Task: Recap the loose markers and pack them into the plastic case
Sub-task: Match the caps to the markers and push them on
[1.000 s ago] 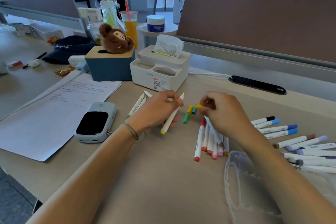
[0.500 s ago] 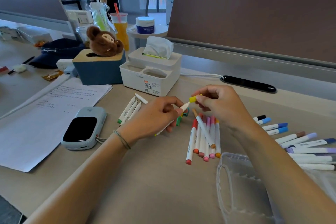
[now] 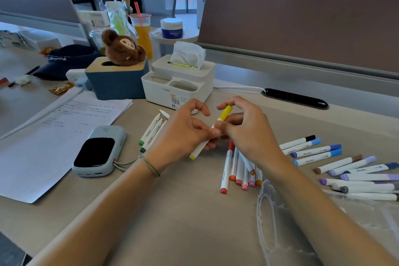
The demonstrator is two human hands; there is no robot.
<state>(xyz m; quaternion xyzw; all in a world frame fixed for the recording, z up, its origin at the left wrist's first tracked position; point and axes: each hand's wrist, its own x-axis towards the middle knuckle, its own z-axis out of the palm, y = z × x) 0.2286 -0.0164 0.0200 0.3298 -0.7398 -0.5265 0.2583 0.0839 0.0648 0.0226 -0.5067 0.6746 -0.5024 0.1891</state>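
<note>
My left hand (image 3: pixel 185 134) grips the white barrel of a yellow marker (image 3: pixel 199 149), its yellow end pointing toward me. My right hand (image 3: pixel 248 129) holds the yellow cap (image 3: pixel 225 112) on the marker's far tip. A bundle of red, pink and orange markers (image 3: pixel 237 170) lies under my right wrist. Green markers (image 3: pixel 151 131) lie left of my left hand. Blue, brown and purple markers (image 3: pixel 319 153) are spread at the right. The clear plastic case (image 3: pixel 267 218) lies at the lower right, partly hidden by my right forearm.
A white tissue box (image 3: pixel 179 84) and a blue box (image 3: pixel 116 82) with a plush toy stand behind my hands. A power bank (image 3: pixel 99 151) and paper sheets (image 3: pixel 54 136) lie at the left. A desk divider (image 3: pixel 302 21) rises behind.
My right hand picked up the yellow cap and brought it onto the tip of the marker in my left hand. Both hands came together and lifted slightly.
</note>
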